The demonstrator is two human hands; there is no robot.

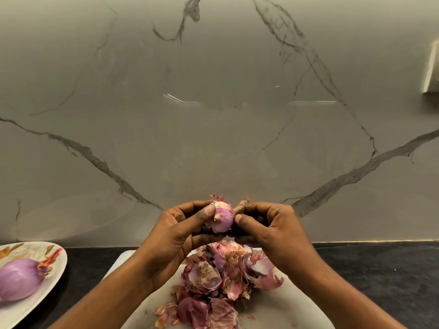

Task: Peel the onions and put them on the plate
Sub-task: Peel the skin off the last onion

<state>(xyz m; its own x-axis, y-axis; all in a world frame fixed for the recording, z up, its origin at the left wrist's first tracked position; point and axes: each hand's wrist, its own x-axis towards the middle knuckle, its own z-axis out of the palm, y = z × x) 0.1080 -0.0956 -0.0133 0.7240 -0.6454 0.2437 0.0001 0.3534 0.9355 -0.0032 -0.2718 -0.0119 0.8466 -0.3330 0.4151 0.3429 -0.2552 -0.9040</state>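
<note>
A small purple onion (222, 219) is held up in front of the wall, above the cutting board. My left hand (183, 229) grips it from the left, thumb on its top. My right hand (268, 226) pinches a dry strip of its skin (242, 203) at the onion's right side. A peeled purple onion (19, 279) lies on the patterned white plate (57, 262) at the far left. Loose purple and papery onion skins (221, 281) are piled on the white cutting board (118, 264) below my hands.
The dark countertop (380, 276) runs under the board and the plate. A grey marble wall (213, 115) rises right behind it. A pale fixture (431, 67) sticks out at the right edge.
</note>
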